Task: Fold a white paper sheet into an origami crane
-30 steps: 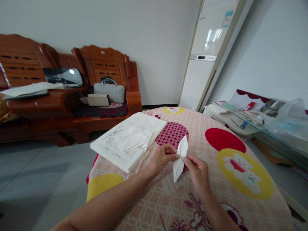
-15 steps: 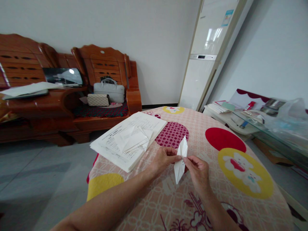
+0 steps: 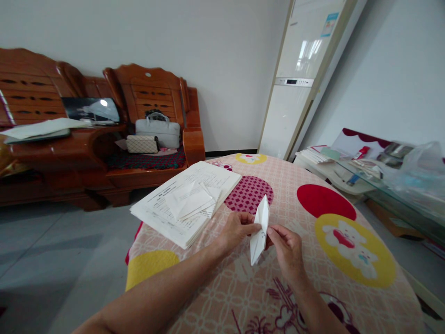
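Note:
A narrow piece of folded white paper [image 3: 259,239], pointed at both ends, is held upright above the patterned tablecloth [image 3: 222,297]. My left hand [image 3: 239,228] pinches its left side near the middle, thumb in front and fingers partly behind. On the other side, my right hand [image 3: 285,241] grips the right edge between thumb and fingers. Some fingertips are hidden behind the paper. Left of the hands, folded white papers [image 3: 194,200] lie on a stack of printed sheets [image 3: 167,220].
Wooden chairs [image 3: 153,88] stand at the back left, with a grey bag [image 3: 167,133] on one seat. A tall white cabinet-like unit [image 3: 281,111] is behind the table. A glass-topped side table [image 3: 389,197] with a plastic bag [image 3: 420,171] stands at the right.
The folded paper has shifted slightly left and tilts a little differently. My right thumb has moved slightly right, to the paper's edge. My left hand has barely moved.

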